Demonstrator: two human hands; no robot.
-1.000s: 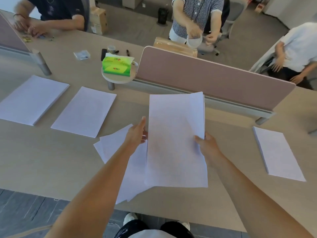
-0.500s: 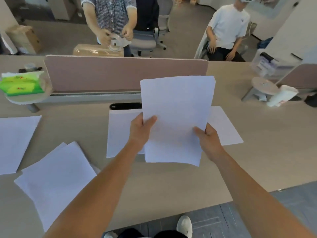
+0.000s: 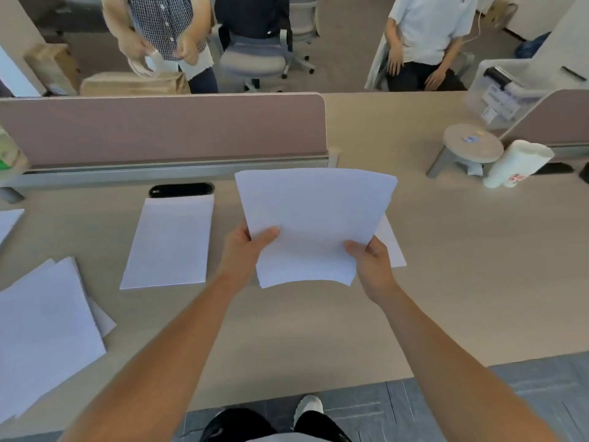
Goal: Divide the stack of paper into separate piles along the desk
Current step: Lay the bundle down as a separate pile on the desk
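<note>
The stack (image 3: 314, 224) is held above the desk (image 3: 462, 266), left hand (image 3: 243, 253) and right hand (image 3: 371, 266) each pinching a near corner. A pile (image 3: 169, 244) lies left; another (image 3: 390, 247) is partly hidden beneath.

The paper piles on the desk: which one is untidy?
The pile at the near left edge; its sheets are fanned out, while the pile by the black slot lies square.

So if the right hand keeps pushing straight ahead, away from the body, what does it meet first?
Probably the pile lying on the desk under the held stack: the right hand hovers at its near edge, though height is unclear.
</note>
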